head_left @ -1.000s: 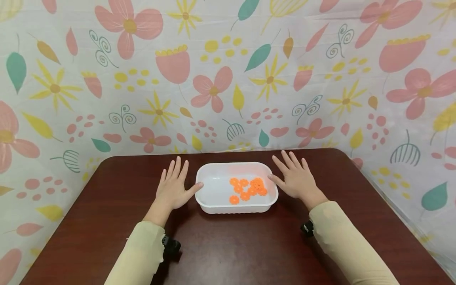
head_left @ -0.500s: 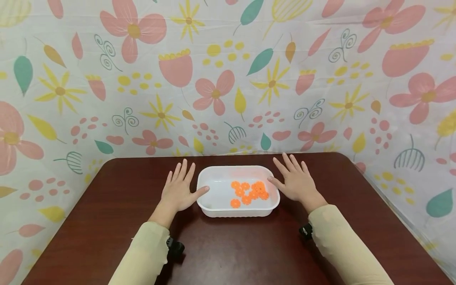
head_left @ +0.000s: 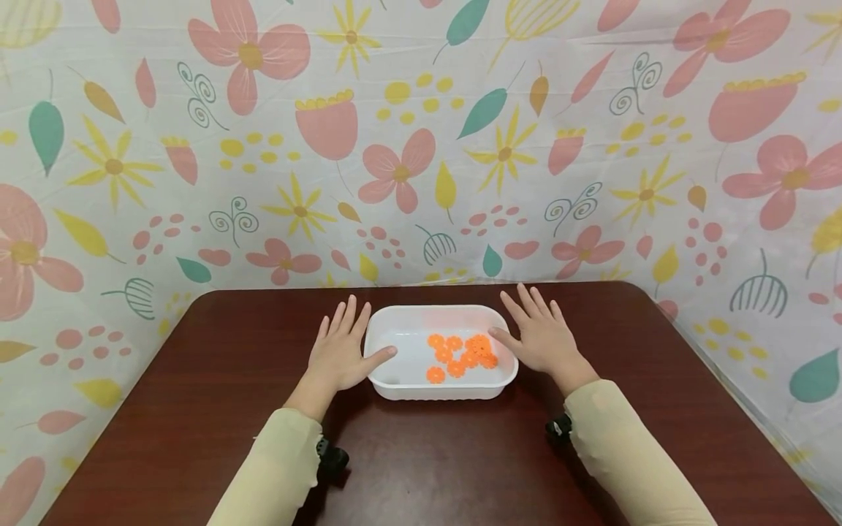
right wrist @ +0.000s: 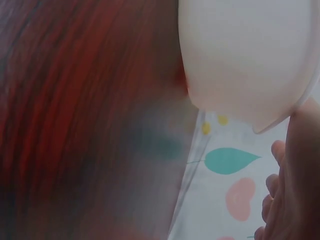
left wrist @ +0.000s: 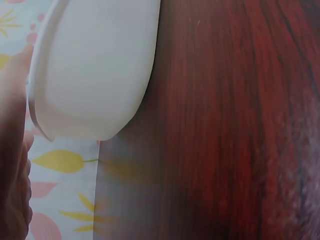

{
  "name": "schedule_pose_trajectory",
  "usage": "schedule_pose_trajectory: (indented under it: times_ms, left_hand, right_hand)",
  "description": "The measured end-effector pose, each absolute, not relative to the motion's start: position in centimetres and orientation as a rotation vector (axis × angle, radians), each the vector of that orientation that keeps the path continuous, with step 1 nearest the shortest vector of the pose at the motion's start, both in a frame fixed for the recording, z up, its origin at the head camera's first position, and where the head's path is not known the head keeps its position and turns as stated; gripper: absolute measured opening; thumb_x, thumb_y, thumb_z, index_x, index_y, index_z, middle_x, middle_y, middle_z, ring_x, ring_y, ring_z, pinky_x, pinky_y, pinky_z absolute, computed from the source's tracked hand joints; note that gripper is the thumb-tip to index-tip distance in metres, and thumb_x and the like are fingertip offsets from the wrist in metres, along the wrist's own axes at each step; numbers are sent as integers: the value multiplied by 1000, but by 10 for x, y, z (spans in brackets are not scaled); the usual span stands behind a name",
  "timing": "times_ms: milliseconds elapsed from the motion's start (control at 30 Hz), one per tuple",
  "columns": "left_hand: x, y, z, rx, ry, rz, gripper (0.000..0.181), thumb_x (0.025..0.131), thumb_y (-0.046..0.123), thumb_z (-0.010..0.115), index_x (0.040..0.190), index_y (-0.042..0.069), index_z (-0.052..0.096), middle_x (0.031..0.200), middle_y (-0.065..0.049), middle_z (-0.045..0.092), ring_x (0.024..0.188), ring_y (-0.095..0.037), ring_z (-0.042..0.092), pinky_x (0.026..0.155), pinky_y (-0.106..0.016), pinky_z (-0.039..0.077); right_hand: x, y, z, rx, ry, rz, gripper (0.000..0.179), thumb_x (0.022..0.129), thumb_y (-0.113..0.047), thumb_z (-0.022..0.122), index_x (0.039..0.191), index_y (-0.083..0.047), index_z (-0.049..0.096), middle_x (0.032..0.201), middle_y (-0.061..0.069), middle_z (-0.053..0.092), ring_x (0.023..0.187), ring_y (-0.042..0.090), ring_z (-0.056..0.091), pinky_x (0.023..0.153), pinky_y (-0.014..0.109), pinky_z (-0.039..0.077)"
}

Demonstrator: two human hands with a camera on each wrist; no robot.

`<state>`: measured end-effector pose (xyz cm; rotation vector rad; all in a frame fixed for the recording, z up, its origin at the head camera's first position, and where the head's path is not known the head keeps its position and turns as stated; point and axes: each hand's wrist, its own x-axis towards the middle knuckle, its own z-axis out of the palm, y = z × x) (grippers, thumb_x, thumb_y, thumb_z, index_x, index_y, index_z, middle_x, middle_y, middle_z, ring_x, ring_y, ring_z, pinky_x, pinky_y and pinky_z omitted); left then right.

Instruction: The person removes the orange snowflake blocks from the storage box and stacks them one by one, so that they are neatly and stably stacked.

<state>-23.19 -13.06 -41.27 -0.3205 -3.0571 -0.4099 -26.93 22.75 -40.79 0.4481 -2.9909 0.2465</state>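
A white plastic tub (head_left: 442, 392) with rounded corners stands on the dark table, and several orange flower-shaped pieces (head_left: 456, 368) lie in its right half, some overlapping. To the left of the tub is my left hand (head_left: 338, 356), fingers straight and spread, its thumb reaching over the left rim. On the other side my right hand (head_left: 541, 340) has its fingers spread too, with the thumb over the right rim. Neither hand grips anything. Both wrist views show the tub's outer wall (left wrist: 100, 70) close by, and the right hand (right wrist: 300, 180) at the edge of its own view.
The reddish-brown wooden table (head_left: 434, 467) runs up to a flower-printed cloth (head_left: 421, 146) hanging behind it. A black wrist camera (head_left: 332, 460) is strapped below each sleeve cuff.
My left hand has moved right, its thumb further over the tub's rim. My right hand has shifted slightly left. The head view has tilted a little; the orange pieces lie as before.
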Motion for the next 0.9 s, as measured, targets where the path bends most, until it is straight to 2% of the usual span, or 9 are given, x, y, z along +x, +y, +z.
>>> schedule_pose_trajectory:
  times_ms: [167, 367, 600, 833, 900]
  left_hand:
    - [-234, -126, -413, -330, -3038, -451, 99, 78, 84, 30, 152, 25, 3, 160, -4, -3, 148, -25, -4, 118, -51, 3]
    - [-235, -119, -413, -375, -2987, -541, 97, 81, 80, 37, 153, 21, 10, 160, -4, 10, 148, -26, 8, 118, -50, 12]
    - [-235, -108, -411, -505, -2845, -680, 86, 84, 62, 56, 149, 12, 29, 153, -10, 32, 142, -31, 28, 116, -48, 23]
    - [-235, -92, -409, -573, -2832, -732, 77, 81, 49, 69, 142, 10, 43, 144, -7, 46, 134, -24, 42, 108, -42, 37]
    - [-235, -88, -409, -579, -2851, -769, 74, 81, 46, 71, 140, 10, 45, 141, -7, 49, 132, -24, 44, 106, -41, 39]
  right_hand:
    - [-270, 223, -409, 448, -2998, 333, 82, 89, -69, 35, 152, -18, 20, 158, 17, 10, 145, 39, 3, 114, 61, 5]
    - [-270, 220, -413, 443, -2995, 652, 74, 94, -55, 43, 150, -11, 24, 156, 19, 17, 145, 40, 8, 112, 62, 15]
    - [-267, 215, -419, 384, -2936, 1011, 65, 96, -40, 51, 148, -7, 29, 152, 20, 28, 139, 40, 26, 109, 59, 26]
    - [-264, 211, -425, 248, -2871, 1294, 58, 96, -31, 52, 146, -8, 33, 148, 20, 36, 130, 39, 41, 104, 55, 37]
    - [-265, 210, -427, 225, -2859, 1344, 57, 96, -28, 51, 146, -7, 33, 148, 20, 36, 130, 38, 41, 105, 55, 37]
